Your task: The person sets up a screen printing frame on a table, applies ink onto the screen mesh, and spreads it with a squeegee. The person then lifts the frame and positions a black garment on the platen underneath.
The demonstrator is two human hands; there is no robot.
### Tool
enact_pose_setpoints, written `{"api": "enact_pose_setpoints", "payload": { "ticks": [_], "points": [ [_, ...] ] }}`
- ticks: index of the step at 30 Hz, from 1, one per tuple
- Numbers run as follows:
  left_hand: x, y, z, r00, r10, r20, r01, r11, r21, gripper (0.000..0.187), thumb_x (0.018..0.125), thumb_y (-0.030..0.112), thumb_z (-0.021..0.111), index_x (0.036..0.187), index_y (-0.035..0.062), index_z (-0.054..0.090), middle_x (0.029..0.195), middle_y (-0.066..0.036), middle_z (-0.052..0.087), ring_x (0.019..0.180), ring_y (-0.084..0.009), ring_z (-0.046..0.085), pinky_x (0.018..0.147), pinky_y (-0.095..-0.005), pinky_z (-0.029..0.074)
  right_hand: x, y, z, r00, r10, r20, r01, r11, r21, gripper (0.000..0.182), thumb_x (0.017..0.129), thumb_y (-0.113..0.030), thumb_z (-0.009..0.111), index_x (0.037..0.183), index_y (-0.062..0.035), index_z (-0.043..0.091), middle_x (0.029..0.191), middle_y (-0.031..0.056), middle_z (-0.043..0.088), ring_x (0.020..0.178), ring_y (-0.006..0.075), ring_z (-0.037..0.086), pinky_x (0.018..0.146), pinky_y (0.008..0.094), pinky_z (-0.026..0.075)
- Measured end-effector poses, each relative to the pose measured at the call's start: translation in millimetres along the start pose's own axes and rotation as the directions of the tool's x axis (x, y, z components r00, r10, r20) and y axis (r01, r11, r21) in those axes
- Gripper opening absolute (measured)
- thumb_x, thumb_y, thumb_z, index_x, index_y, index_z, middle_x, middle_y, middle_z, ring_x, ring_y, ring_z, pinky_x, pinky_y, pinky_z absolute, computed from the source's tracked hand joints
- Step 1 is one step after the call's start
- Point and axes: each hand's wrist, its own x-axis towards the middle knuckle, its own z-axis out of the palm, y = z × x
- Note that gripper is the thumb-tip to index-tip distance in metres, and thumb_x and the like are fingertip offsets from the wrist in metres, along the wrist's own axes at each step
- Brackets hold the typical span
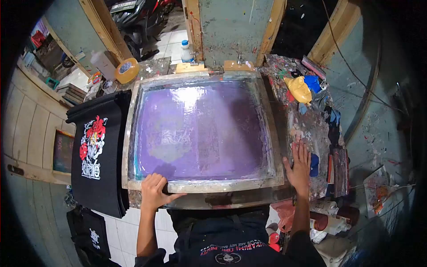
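A large printing screen with purple mesh [209,129] and a pale frame [222,184] lies flat in front of me. My left hand [155,191] is wrapped round the frame's near edge at its left corner, fingers curled on top and thumb along the front. My right hand [299,168] lies flat with fingers spread on the stained table surface, just right of the frame, beside a small blue item [314,164]. It holds nothing. Left of the screen is a stack of black printed cloth [93,151] with a red and white design.
A tape roll [127,70] and a white bottle with blue cap [187,51] stand behind the screen. Yellow cloth [299,90] and blue cloth [312,83] lie at the back right. Containers [327,222] sit low at right. Hinge clamps [239,65] hold the screen's far edge.
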Motion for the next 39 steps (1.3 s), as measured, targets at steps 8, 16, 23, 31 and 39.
{"api": "enact_pose_setpoints", "payload": {
  "ticks": [8,16,23,31,39],
  "points": [
    [-5,-7,8,0.999,0.002,0.038,0.0,0.999,-0.05,0.062,0.053,0.044,0.097,0.066,0.0084,0.048,0.067,-0.005,0.042,0.062,-0.0253,0.047,0.06,-0.0388,0.036,5,-7,-6,0.999,-0.011,0.039,0.012,1.0,-0.01,0.07,0.104,-0.047,0.056,0.164,-0.017,0.036,0.174,0.0136,0.023,0.159,0.0368,0.02,0.129,0.0542,0.013],
    [-8,-7,13,0.999,0.001,0.038,0.001,0.998,-0.057,0.059,0.052,0.04,0.097,0.068,0.0071,0.051,0.069,-0.006,0.043,0.066,-0.0265,0.048,0.061,-0.04,0.036,7,-10,-4,0.999,-0.024,0.028,0.024,1.0,0.007,0.072,0.104,-0.05,0.056,0.164,-0.0155,0.037,0.174,0.0139,0.021,0.16,0.038,0.018,0.128,0.0556,0.012],
    [-8,-5,12,1.0,0.003,-0.011,-0.003,0.999,-0.048,0.059,0.053,0.041,0.097,0.068,0.0075,0.051,0.069,-0.006,0.043,0.066,-0.0259,0.048,0.062,-0.0395,0.036,8,-13,-6,0.999,-0.009,0.037,0.008,1.0,0.016,0.072,0.103,-0.05,0.056,0.164,-0.0155,0.037,0.174,0.0144,0.021,0.16,0.0385,0.019,0.128,0.0556,0.012],
    [36,9,-56,0.997,0.041,-0.066,-0.042,0.999,-0.015,0.069,0.056,0.054,0.099,0.067,0.0074,0.05,0.064,-0.005,0.039,0.06,-0.0232,0.043,0.058,-0.0381,0.035,3,-2,-2,0.992,-0.113,-0.055,0.118,0.989,0.087,0.071,0.101,-0.034,0.06,0.165,-0.0158,0.034,0.172,0.0155,0.026,0.159,0.0369,0.02,0.129,0.0528,0.015],
    [164,-9,-169,0.913,0.281,-0.295,-0.269,0.96,0.08,0.075,0.054,0.063,0.097,0.075,0.0,0.061,0.066,-0.008,0.054,0.059,-0.0235,0.054,0.057,-0.032,0.043,4,-6,7,0.999,-0.048,0.012,0.048,0.999,-0.02,0.077,0.098,-0.048,0.062,0.164,-0.0172,0.037,0.172,0.0189,0.025,0.159,0.039,0.022,0.127,0.0561,0.016]
  ]
}}
